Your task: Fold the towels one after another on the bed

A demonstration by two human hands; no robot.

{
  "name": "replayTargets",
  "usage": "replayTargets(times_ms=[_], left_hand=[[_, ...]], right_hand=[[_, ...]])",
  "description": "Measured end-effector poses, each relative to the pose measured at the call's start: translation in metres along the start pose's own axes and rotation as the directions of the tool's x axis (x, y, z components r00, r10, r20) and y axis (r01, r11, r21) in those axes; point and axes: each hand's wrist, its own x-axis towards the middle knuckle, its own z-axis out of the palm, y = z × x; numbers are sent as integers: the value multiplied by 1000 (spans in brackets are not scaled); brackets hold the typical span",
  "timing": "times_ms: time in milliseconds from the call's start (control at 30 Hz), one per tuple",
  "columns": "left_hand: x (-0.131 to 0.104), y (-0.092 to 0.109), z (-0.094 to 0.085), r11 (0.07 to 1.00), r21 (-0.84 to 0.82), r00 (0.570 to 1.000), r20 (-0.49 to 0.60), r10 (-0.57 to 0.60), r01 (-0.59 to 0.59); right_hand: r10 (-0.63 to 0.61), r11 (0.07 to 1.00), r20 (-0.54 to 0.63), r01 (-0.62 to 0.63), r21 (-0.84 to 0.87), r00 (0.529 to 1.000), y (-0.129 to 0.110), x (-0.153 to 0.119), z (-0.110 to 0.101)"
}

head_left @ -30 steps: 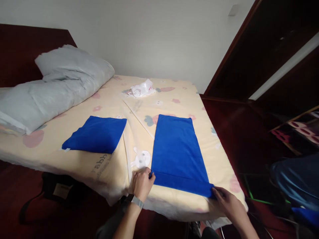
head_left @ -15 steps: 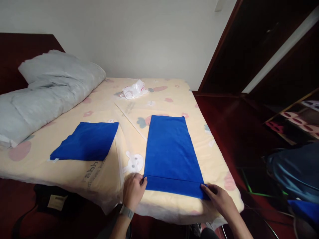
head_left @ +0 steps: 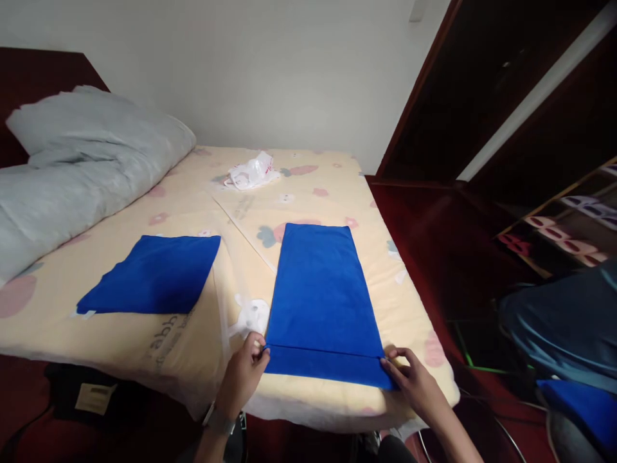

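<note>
A long blue cloth (head_left: 324, 289) lies flat near the right side of the bed, its near end folded over into a narrow band. My left hand (head_left: 243, 370) pinches the left end of that band's upper edge between thumb and fingers. At the opposite end, my right hand (head_left: 409, 376) grips the right corner of the same fold, thumb and forefinger closed on the fabric. To the left, a second blue cloth (head_left: 154, 276) rests on the sheet, a small white tag at its near left corner.
Beneath the cloths is a bed (head_left: 193, 360) with a cream patterned sheet. A crumpled white plastic bag (head_left: 251, 172) sits toward the wall. Grey bedding (head_left: 96, 161) is heaped at left. Past the right edge stand a shoe rack (head_left: 559, 235) and a dark blue bag (head_left: 563, 321).
Both hands still hold the ends of the folded band, with the fingers shifted slightly along its upper edge. The whole view has turned a little, moving the scene leftward.
</note>
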Motion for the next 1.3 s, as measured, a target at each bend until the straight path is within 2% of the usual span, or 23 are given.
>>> replayTargets(times_ms=[100,167,233,333,433,600,700,800,900,1000,1133,1300], left_hand=[[-1,-6,-10,989,95,993,4,116,-116],[-1,-6,-16,952,196,970,-14,244,-237],[-4,-4,-20,908,252,937,-12,350,-336],[-8,-1,-22,868,238,900,93,426,-435],[-10,-1,-19,844,228,872,198,448,-486],[-5,-5,-20,881,224,909,109,402,-417],[-3,-8,-20,907,169,923,65,380,-386],[0,-11,-15,944,85,947,1,321,-320],[5,-12,-7,979,2,976,-70,204,-205],[8,-10,-3,991,-13,988,-77,131,-133],[10,-8,0,992,24,991,-51,125,-124],[16,-7,7,994,-40,986,-136,97,-103]], right_hand=[[-36,984,-29,30,-175,999,0,-2,-1],[-171,956,-126,133,-262,977,-3,-6,-5],[-338,909,-148,281,-308,930,-8,-12,-10],[-455,845,38,445,-298,890,-13,-21,-12],[-432,835,162,461,-301,887,-8,-22,-8],[-370,905,126,388,-173,920,-1,-18,-9],[-243,968,112,249,-43,964,-9,-20,-13],[-131,991,94,127,45,987,-16,-19,-12],[-67,997,21,66,33,998,-16,-13,-8],[-44,999,-40,45,20,998,-15,-6,-3],[-17,1000,-98,16,-18,995,-18,0,4],[-71,993,-143,57,-103,987,-26,3,10]])
